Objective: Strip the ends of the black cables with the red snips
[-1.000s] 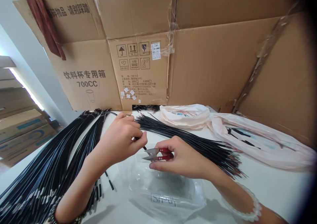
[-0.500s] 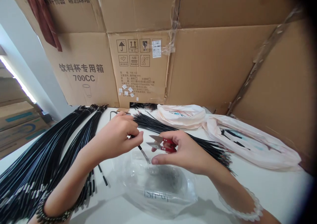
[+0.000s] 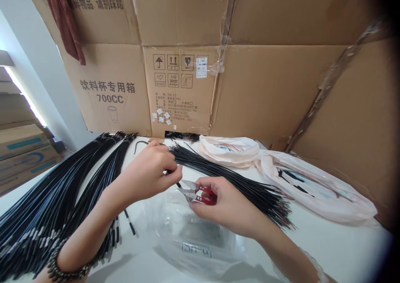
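The left hand (image 3: pixel 153 167) is curled, its thumb and forefinger pinching a thin black cable (image 3: pixel 178 185) whose end pokes out just past the thumb, toward the right hand (image 3: pixel 223 201). The other fingers are bent into the palm, which faces away from view.

The right hand is partly closed around red-handled snips (image 3: pixel 206 194), the thumb below and the fingers above and behind the grips. The blades point at the left hand, slightly parted, right at the cable's end; whether they touch it cannot be told. The two hands are near each other but apart.

Below the right hand lies a clear bag (image 3: pixel 200 264) with dark lettering. Just beyond that hand a sheaf (image 3: pixel 228 172) of black cables runs slantwise, its trimmed-looking ends fanned out above the right forearm. Farther out, beyond the sheaf, are two white bags, the nearer one (image 3: pixel 337 214) to the right and the other (image 3: pixel 229 160) straight ahead of the right hand.

To the left of the left hand, long black bundles (image 3: pixel 59 191) spread over the white table (image 3: pixel 137 260), passing behind the left forearm. Cardboard (image 3: pixel 265 87) stands upright beyond both hands.
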The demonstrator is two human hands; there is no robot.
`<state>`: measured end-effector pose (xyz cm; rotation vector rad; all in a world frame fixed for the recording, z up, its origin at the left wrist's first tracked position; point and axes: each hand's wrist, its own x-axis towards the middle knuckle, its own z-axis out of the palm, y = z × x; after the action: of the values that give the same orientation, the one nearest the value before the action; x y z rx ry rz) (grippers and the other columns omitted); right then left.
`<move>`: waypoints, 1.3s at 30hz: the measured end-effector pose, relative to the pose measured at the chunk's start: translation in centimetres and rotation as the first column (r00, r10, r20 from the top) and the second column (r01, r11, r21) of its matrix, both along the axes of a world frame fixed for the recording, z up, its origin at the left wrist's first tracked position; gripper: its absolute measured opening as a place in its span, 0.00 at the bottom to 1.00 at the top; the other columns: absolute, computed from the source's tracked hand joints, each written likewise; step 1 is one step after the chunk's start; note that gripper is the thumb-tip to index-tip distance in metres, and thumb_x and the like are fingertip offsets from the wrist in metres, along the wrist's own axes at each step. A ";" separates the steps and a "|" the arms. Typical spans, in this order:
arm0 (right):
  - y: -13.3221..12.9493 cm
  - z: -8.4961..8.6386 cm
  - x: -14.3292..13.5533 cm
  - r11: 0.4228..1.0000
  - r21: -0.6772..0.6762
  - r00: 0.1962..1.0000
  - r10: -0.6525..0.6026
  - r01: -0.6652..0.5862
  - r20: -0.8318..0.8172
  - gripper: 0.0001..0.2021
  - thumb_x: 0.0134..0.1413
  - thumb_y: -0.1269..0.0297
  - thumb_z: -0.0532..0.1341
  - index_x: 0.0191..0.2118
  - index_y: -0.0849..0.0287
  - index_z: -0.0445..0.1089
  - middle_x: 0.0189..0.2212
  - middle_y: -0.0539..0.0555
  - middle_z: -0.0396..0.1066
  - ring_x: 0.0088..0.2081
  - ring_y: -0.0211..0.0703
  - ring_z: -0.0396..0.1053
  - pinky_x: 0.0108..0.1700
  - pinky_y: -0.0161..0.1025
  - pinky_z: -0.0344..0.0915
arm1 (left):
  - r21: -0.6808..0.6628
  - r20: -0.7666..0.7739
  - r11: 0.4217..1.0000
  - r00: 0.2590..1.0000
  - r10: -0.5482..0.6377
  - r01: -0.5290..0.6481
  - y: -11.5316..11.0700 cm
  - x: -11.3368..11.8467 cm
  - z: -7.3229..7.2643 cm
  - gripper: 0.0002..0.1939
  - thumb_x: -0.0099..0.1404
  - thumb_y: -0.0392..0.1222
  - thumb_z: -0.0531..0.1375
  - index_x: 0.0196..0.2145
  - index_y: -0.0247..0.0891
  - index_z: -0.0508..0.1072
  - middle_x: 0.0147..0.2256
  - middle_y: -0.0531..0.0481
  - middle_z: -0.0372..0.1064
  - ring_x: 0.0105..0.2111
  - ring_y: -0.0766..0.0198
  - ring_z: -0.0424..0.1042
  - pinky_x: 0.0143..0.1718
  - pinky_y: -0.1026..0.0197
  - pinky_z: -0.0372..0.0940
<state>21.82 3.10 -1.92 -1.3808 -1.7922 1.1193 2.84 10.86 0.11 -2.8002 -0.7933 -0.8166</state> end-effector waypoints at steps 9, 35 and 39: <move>1.1 -0.2 0.4 1.000 -0.017 0.992 -0.002 0.000 -0.126 0.02 0.47 0.70 0.57 0.27 0.61 0.63 0.21 0.43 0.51 0.24 0.31 0.47 0.25 0.33 0.44 | -0.037 0.027 0.981 0.981 0.191 -0.190 -0.5 0.9 -0.2 0.23 0.66 0.43 0.48 0.15 0.34 0.52 0.14 0.55 0.55 0.22 0.68 0.52 0.37 0.57 0.48; 2.0 -1.1 0.9 0.998 0.037 0.965 0.054 -0.045 -0.259 0.09 0.50 0.62 0.63 0.32 0.62 0.67 0.22 0.44 0.56 0.24 0.31 0.50 0.24 0.32 0.47 | -0.019 0.011 0.995 0.995 0.098 -0.097 0.1 0.7 0.0 0.24 0.66 0.44 0.53 0.13 0.36 0.60 0.14 0.56 0.55 0.20 0.69 0.55 0.32 0.60 0.51; 1.3 -0.5 0.7 0.991 0.132 0.982 0.040 -0.015 -0.187 0.10 0.50 0.60 0.65 0.32 0.61 0.68 0.21 0.43 0.55 0.23 0.31 0.49 0.24 0.32 0.47 | -0.101 0.028 0.993 0.998 0.057 -0.054 0.2 0.3 0.2 0.24 0.67 0.45 0.53 0.14 0.35 0.58 0.15 0.57 0.53 0.21 0.70 0.52 0.32 0.61 0.50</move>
<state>22.52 4.41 -2.44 -1.1368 -1.7195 1.0887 3.12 11.10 0.36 -2.8443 -0.9380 -0.8355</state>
